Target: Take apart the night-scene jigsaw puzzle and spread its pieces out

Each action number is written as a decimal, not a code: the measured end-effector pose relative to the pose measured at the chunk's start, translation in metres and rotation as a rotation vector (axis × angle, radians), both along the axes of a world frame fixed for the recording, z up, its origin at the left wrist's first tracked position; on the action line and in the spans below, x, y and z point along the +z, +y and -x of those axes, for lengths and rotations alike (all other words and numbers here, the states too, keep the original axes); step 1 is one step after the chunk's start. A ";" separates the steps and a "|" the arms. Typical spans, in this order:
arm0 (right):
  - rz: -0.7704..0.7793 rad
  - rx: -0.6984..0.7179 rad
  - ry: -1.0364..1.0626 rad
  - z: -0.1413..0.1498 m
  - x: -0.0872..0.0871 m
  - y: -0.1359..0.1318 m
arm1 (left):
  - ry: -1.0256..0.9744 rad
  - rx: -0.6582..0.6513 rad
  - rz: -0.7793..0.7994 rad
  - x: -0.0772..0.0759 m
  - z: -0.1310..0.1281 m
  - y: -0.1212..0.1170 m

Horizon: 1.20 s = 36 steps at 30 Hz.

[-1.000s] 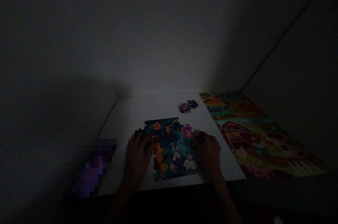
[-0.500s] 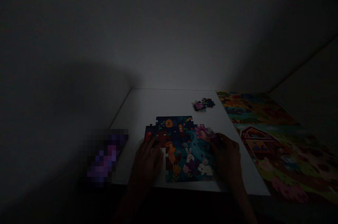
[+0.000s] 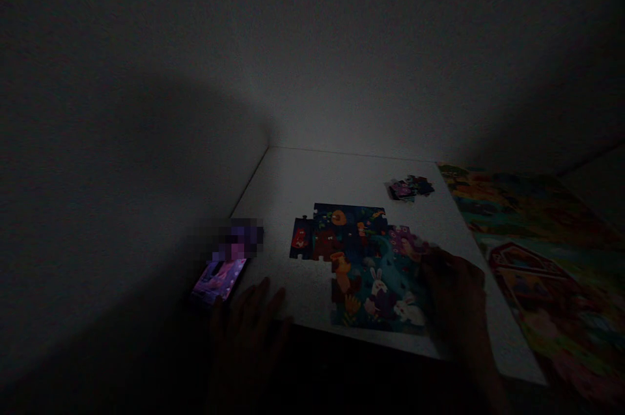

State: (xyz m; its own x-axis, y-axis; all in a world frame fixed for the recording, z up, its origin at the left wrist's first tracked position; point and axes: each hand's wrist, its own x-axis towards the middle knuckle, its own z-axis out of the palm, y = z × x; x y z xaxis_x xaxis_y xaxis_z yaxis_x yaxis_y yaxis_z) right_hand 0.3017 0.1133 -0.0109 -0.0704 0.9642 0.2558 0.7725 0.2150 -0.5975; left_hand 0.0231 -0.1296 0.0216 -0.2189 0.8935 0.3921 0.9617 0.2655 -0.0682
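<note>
A partly assembled jigsaw puzzle [image 3: 361, 265] lies on the white table, with rabbits and a purple monster on a dark blue and teal ground. My right hand [image 3: 454, 291] rests over its right edge, next to the purple section, and the dim light hides whether its fingers grip a piece. My left hand [image 3: 249, 337] sits back at the table's near edge, fingers apart, away from the puzzle and nearest a phone [image 3: 217, 281]. A small pile of loose puzzle pieces [image 3: 410, 188] lies beyond the puzzle.
The white table [image 3: 293, 187] stands in a corner against pale walls, with its near edge just below the puzzle. A printed farm picture with a red barn [image 3: 532, 232] lies flat to the right of the table. The phone is partly pixelated.
My left hand has drawn back from the puzzle's left side to the near edge. The whole scene has shifted right in view, and more of the phone shows.
</note>
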 end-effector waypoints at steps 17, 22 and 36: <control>0.035 -0.042 0.027 0.006 0.014 -0.001 | -0.084 0.001 0.004 0.007 0.005 0.000; 0.065 -0.042 0.027 0.007 0.017 -0.002 | -0.099 0.000 0.030 0.004 0.005 -0.001; 0.044 -0.031 0.030 0.008 0.018 -0.002 | -0.268 0.606 -0.121 -0.007 0.019 -0.029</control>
